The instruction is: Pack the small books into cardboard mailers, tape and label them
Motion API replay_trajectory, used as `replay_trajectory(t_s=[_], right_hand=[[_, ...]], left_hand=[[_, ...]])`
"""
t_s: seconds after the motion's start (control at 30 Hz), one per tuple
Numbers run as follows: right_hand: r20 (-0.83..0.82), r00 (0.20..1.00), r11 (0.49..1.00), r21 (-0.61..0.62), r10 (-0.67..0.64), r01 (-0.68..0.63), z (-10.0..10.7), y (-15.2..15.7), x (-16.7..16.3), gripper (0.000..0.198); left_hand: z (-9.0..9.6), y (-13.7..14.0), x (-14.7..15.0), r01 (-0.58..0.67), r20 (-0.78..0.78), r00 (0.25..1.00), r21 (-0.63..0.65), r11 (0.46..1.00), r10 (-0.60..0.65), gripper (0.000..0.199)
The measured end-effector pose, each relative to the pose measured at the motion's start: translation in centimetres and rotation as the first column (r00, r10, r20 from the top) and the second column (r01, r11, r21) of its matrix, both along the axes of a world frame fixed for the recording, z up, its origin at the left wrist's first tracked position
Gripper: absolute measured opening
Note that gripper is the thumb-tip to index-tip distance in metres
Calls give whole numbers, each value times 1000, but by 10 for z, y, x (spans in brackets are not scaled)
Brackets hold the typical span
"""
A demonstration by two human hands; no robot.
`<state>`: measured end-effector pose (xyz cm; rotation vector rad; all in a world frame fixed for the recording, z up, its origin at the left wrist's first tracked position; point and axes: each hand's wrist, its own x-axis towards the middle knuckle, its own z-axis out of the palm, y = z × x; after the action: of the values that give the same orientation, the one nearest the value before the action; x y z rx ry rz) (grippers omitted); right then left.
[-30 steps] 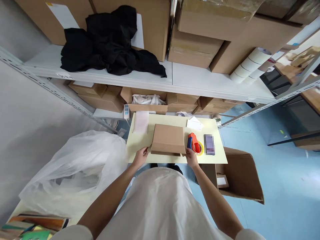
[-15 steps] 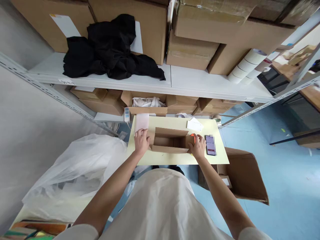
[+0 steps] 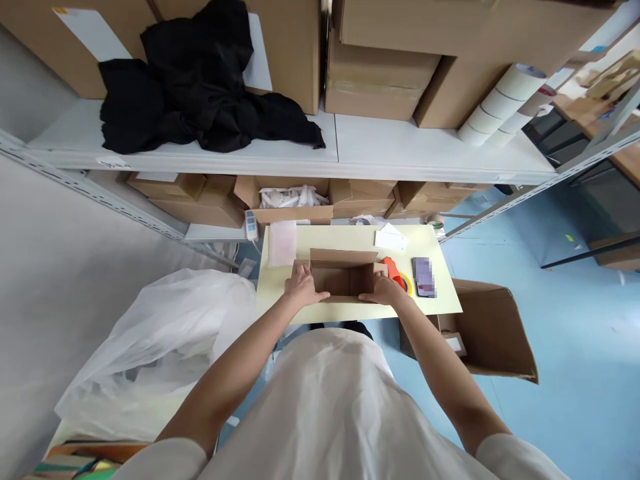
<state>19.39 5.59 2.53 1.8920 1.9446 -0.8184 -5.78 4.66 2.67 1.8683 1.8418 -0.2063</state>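
A small cardboard box (image 3: 343,279) sits with its top open on the pale yellow tabletop (image 3: 280,293), its back flap standing up. At the box's left end my left hand (image 3: 302,285) is closed on the wall, the thumb along the front edge. My right hand (image 3: 383,289) grips the opposite end in the same way, its thumb also on the front edge. Just right of that hand lies an orange tape dispenser (image 3: 392,269) with a yellow-rimmed tape roll (image 3: 408,285), partly covered by the hand. Inside the box I see only bare cardboard.
A phone (image 3: 424,277) lies at the table's right, white cards (image 3: 390,237) at the back and a pale pinkish sheet (image 3: 283,243) at back left. Shelving (image 3: 280,160) with cartons and black cloth (image 3: 205,87) stands behind. A large open carton (image 3: 493,333) is at lower right.
Both hands have moved inward from beside the box onto its ends, thumbs now over the front edge. The orange dispenser shows more. The view has shifted slightly.
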Motion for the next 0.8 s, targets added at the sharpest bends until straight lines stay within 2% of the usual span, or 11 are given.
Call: replay_trajectory(t_s=[0.07,0.13,0.2,0.3,0.4,0.5,0.63,0.8], right_hand=[[-116,993,999,-25,-36,33,-12,-11,8,114],[-226,972,997,23,-66,73,-27,-23,14,127],[-317,945,981,143,-79,130,-43,-31,17,131],[-428,903,926,326,-38,193,-66,-38,18,130],[-500,866,897,390,16,209,-82,-37,19,129],[-524,851,891,404,39,208,-88,-36,19,127],[-497,867,881,422,27,215,-85,-36,14,125],[-415,910,887,424,12,181,-75,-34,7,123]], left_hand=[[-13,-13,-3,0,60,998,50,999,-3,111],[-30,-24,-8,-5,143,990,124,992,-13,116],[-49,-32,-12,-34,234,972,209,977,-16,121],[-77,-38,-14,-111,377,926,336,935,-26,129],[-96,-36,-15,-178,489,872,372,911,-29,134],[-103,-30,-18,-184,525,850,374,909,-44,134],[-101,-24,-28,-150,513,853,420,895,-98,131],[-97,-27,-48,-224,545,837,439,870,-59,100]])
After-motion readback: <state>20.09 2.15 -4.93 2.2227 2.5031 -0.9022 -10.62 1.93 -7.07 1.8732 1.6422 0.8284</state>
